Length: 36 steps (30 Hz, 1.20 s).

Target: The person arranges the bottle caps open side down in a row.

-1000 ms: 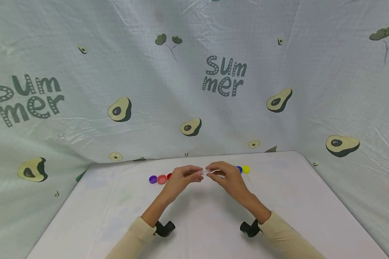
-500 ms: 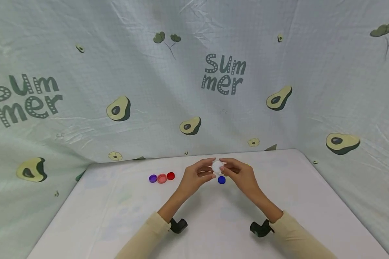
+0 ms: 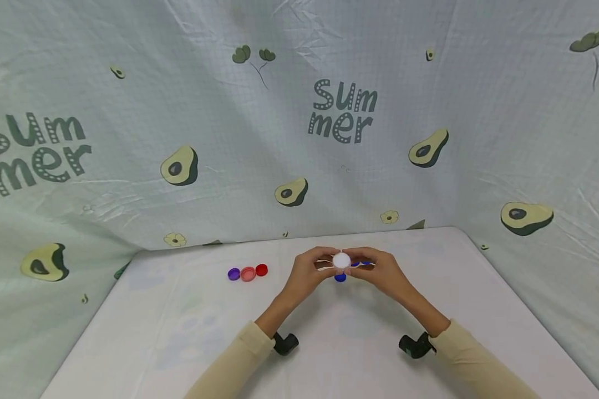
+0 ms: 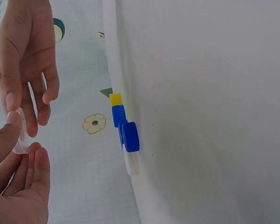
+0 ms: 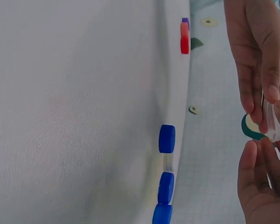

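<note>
A clear, whitish round cap (image 3: 341,261) is held up above the far part of the table, its flat face toward the head camera. My left hand (image 3: 306,275) pinches its left edge between thumb and fingers. From the other side my right hand (image 3: 379,272) grips the right edge, thumb below and fingers above. In the left wrist view the cap (image 4: 22,133) looks transparent with a raised rim. Just below the hands lies a blue cap (image 3: 340,277); two more blue caps are partly hidden behind the right hand's fingers.
Purple (image 3: 233,274), pink (image 3: 248,274) and red (image 3: 262,270) caps sit side by side left of the hands on the white table (image 3: 219,332). In the left wrist view a yellow cap (image 4: 115,99) and another clear cap (image 4: 132,163) lie near the blue ones. A printed curtain hangs behind.
Both hands have moved right together with the clear cap. It has turned from edge-on to face the head camera. The left hand, apart from it half a second ago, holds it again.
</note>
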Each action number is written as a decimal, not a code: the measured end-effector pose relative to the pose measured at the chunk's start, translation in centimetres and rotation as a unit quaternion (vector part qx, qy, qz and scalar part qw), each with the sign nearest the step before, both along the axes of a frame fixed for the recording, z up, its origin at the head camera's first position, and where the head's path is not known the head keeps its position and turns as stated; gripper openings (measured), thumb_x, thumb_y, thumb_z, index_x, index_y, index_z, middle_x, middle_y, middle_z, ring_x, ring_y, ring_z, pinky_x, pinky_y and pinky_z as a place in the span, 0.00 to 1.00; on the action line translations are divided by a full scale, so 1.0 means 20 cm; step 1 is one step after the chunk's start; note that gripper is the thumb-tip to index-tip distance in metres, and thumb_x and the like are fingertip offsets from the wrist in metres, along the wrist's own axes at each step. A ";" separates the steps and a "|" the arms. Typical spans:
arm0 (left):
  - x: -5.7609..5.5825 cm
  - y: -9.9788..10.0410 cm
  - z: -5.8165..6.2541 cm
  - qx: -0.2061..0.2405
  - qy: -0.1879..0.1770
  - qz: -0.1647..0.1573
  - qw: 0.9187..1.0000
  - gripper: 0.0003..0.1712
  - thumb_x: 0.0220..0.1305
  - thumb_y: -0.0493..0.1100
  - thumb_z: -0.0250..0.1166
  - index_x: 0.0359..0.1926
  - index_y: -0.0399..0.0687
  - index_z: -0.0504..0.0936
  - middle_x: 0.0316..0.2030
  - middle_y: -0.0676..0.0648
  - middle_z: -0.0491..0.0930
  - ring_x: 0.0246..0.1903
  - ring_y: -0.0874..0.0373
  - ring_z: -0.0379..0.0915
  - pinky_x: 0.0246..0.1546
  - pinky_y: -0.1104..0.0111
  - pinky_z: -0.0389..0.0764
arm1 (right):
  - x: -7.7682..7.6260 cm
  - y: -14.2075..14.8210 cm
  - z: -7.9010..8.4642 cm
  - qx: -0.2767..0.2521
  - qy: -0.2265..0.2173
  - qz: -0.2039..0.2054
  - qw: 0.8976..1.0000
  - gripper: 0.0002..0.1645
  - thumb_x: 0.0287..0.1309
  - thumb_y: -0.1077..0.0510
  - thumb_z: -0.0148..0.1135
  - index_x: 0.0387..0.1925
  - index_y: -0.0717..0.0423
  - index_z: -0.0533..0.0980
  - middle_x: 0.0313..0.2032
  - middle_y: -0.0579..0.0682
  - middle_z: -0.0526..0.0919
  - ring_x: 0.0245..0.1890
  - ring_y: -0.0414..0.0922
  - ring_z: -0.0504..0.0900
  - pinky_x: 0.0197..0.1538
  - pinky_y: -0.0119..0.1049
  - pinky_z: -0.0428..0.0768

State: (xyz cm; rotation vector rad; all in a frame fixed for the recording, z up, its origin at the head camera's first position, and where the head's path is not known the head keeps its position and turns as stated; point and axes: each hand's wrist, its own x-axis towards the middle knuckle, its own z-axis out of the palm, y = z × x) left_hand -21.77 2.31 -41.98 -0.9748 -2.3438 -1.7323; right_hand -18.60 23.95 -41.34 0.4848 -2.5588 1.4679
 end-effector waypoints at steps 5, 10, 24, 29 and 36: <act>-0.01 0.03 -0.01 -0.023 -0.021 -0.001 1.000 0.23 0.59 0.33 0.73 0.56 0.37 0.82 0.51 0.41 0.84 0.50 0.50 0.84 0.53 0.69 0.82 | -0.01 0.03 -0.02 0.024 0.026 0.003 0.999 0.26 0.56 0.54 0.76 0.56 0.54 0.82 0.52 0.51 0.87 0.48 0.52 0.86 0.50 0.40 0.86; -0.05 0.08 -0.03 -0.040 -0.027 -0.012 0.999 0.21 0.59 0.32 0.74 0.53 0.34 0.82 0.49 0.40 0.84 0.48 0.49 0.84 0.51 0.69 0.83 | -0.04 0.06 -0.05 0.036 0.016 -0.011 0.999 0.24 0.54 0.52 0.78 0.53 0.52 0.84 0.49 0.48 0.88 0.47 0.47 0.87 0.49 0.39 0.86; -0.14 0.19 -0.07 -0.081 -0.073 0.000 0.994 0.17 0.56 0.29 0.75 0.48 0.32 0.85 0.44 0.38 0.86 0.44 0.49 0.85 0.45 0.70 0.85 | -0.11 0.14 -0.11 0.070 0.006 -0.014 0.997 0.22 0.53 0.55 0.78 0.50 0.57 0.86 0.43 0.53 0.90 0.43 0.48 0.90 0.42 0.34 0.87; -0.15 0.20 -0.08 -0.116 -0.080 0.014 0.990 0.15 0.53 0.31 0.78 0.43 0.35 0.87 0.38 0.43 0.87 0.37 0.56 0.84 0.37 0.73 0.85 | -0.11 0.15 -0.12 0.095 -0.010 0.005 0.995 0.23 0.53 0.54 0.78 0.51 0.58 0.86 0.41 0.52 0.90 0.42 0.47 0.90 0.41 0.33 0.86; -0.16 0.23 -0.09 -0.160 -0.071 0.032 0.984 0.15 0.53 0.33 0.79 0.42 0.35 0.87 0.35 0.45 0.86 0.34 0.60 0.80 0.34 0.75 0.83 | -0.15 0.17 -0.12 0.118 -0.037 0.007 0.992 0.21 0.54 0.56 0.77 0.49 0.59 0.86 0.39 0.51 0.91 0.43 0.47 0.89 0.41 0.34 0.86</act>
